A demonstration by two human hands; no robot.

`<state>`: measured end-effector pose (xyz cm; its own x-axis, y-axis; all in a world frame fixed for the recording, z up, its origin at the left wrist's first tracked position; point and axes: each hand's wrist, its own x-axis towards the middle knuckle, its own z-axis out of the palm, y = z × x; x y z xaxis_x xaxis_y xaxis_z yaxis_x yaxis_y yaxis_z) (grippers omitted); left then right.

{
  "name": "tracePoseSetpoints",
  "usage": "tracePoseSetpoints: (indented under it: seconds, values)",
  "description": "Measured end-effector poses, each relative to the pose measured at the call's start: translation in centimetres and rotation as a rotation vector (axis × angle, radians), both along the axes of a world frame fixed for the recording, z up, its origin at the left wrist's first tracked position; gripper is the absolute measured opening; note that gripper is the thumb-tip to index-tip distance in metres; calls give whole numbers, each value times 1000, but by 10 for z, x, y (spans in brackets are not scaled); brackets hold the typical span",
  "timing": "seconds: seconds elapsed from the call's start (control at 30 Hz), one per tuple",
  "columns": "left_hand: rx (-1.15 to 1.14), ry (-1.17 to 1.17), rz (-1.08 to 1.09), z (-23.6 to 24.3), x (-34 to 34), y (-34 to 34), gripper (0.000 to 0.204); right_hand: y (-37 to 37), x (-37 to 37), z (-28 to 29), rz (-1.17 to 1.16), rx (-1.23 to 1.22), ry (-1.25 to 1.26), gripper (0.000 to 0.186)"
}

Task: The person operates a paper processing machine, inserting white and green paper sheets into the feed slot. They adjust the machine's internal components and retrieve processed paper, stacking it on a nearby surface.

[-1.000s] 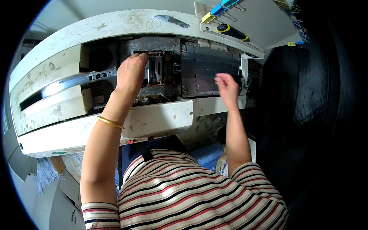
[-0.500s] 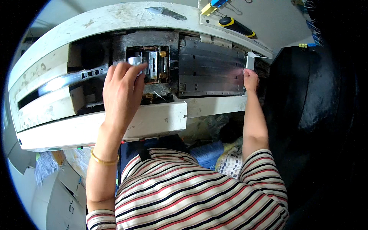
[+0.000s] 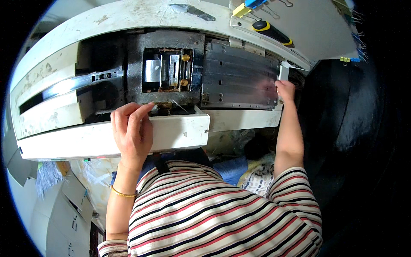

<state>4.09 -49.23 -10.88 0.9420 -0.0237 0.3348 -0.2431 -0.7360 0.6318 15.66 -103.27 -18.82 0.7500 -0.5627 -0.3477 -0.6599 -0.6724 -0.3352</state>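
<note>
A long machine with white covers has its dark metal inside exposed. My left hand (image 3: 133, 132) is over the machine's white front panel (image 3: 180, 132), fingers bent and fingertips together near the panel's upper edge; a small pale bit shows at them, too small to name. Behind it, a square opening (image 3: 150, 89) holds a shiny metal cylinder (image 3: 155, 70), a slotted metal plate (image 3: 174, 68) and two brass knobs (image 3: 185, 57). My right hand (image 3: 286, 91) is closed at the right end of the ribbed metal plate (image 3: 239, 77), just below a white end piece (image 3: 284, 72); what its fingers grip is hidden.
A black and yellow-handled tool (image 3: 273, 32) lies on the white ledge at the back right, near yellow and blue binder clips (image 3: 248, 7). A thin metal pin (image 3: 180, 106) sticks up behind the front panel. White cabinets (image 3: 64, 214) stand at lower left.
My left hand has drawn back from over the square opening to the front panel, uncovering the cylinder and lower brass knob. My right hand stays at the plate's right end.
</note>
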Motion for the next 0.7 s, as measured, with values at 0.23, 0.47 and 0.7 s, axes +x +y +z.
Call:
tracePoseSetpoints:
  seconds: [0.23,0.47,0.7]
  values:
    - [-37,-8,22,0,0,0,37,28,-49,63,-345,867,-504,13]
    - [-111,35,-10,2,-2,5,36,141,-42,71,-51,1039,-334,9]
    - [-181,-21,-26,-2,-5,12,36,304,1,70,417,927,-139,20]
